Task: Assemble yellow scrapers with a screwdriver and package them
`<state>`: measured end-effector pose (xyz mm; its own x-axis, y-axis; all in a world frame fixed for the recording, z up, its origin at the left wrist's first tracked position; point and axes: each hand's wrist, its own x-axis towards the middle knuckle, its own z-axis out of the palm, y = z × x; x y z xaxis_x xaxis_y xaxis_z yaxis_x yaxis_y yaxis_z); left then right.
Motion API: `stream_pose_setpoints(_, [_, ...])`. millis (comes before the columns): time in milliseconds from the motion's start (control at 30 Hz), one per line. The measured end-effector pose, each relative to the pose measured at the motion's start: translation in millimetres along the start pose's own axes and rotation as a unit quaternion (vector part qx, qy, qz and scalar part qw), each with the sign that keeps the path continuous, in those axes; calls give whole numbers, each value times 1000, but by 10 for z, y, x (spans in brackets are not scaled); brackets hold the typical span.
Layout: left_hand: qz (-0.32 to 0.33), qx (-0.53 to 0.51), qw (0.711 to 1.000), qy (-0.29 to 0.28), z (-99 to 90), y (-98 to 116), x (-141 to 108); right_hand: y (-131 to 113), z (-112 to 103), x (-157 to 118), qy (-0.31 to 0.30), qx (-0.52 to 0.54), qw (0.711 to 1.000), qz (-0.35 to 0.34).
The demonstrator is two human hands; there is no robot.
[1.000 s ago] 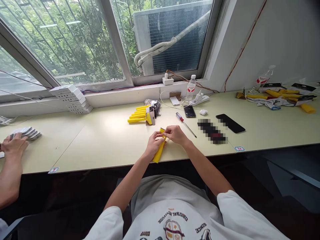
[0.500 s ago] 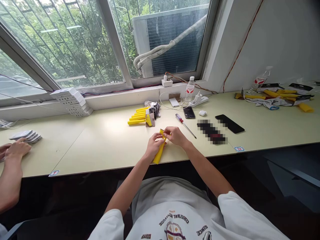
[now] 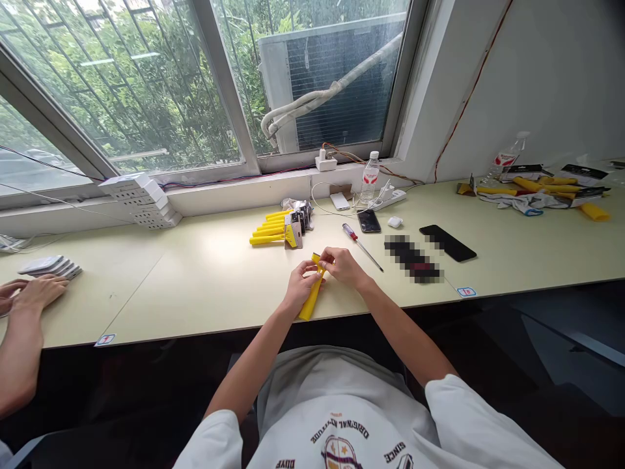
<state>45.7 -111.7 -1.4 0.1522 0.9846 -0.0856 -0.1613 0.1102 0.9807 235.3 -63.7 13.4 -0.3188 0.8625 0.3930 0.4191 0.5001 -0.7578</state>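
Observation:
A yellow scraper (image 3: 311, 303) is held near the table's front edge, its handle slanting toward me. My left hand (image 3: 300, 284) is closed around its upper part. At the head end, my right hand (image 3: 338, 264) has its fingers pinched together against the scraper; whether a small part sits between them is hidden. Behind my hands lies a row of yellow-handled scrapers (image 3: 268, 240) with card sleeves on their heads. To the right rests a screwdriver (image 3: 362, 246) with a red and clear handle.
Further right are a phone (image 3: 369, 221), a white earphone case (image 3: 395, 222) and a black flat slab (image 3: 449, 243). A water bottle (image 3: 370, 179) stands by the sill. More scrapers and gloves (image 3: 525, 203) lie far right. At left, a co-worker's hands (image 3: 39, 293) touch stacked flat packs (image 3: 51, 266).
My hands and the scraper have barely moved. The co-worker's hand at the left has shifted slightly to the right, beside the stacked packs.

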Motion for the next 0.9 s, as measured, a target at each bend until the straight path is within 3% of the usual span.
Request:
stream_pose_setpoints(267, [-2,-1,1000,-1,15,11,-11,3,10,-3,2,-32,999,-14])
stream_pose_setpoints(800, [2,7,1000,-3,1,-14,3,26,-3,14,1,-10,1000,-12])
stream_pose_setpoints(900, [6,9,1000,-6,-3,-14,5,37,-8,30,8,30,999,14])
